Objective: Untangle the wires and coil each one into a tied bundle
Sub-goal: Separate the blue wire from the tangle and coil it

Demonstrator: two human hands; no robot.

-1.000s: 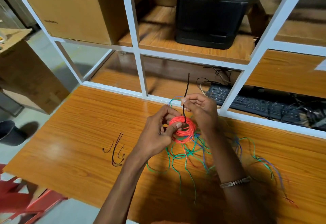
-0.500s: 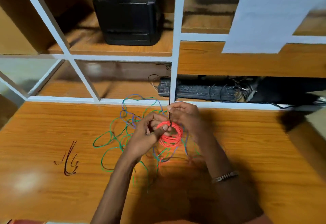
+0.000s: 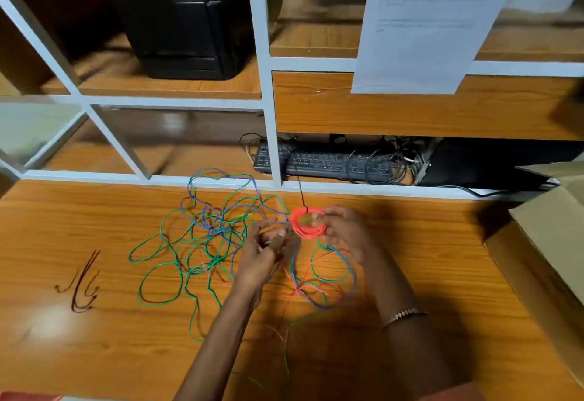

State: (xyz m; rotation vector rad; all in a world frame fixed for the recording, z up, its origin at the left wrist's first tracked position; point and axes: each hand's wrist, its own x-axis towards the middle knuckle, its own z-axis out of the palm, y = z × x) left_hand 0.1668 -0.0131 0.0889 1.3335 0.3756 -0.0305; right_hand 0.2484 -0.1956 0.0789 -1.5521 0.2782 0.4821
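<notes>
A small red wire coil is held above the wooden table by my right hand, fingers curled around its right side. A black tie sticks up from the coil's top edge. My left hand sits just left of the coil, fingers loosely spread, apart from the coil. A tangle of green, blue and red wires lies on the table to the left and under both hands.
Several spare dark ties lie at the table's left. A white-framed shelf holds a black box, a keyboard and cables. A paper sheet hangs at the upper right. A cardboard box stands at the right.
The camera view swung right. My left hand has let go of the red coil and moved slightly left; my right hand alone holds the coil now.
</notes>
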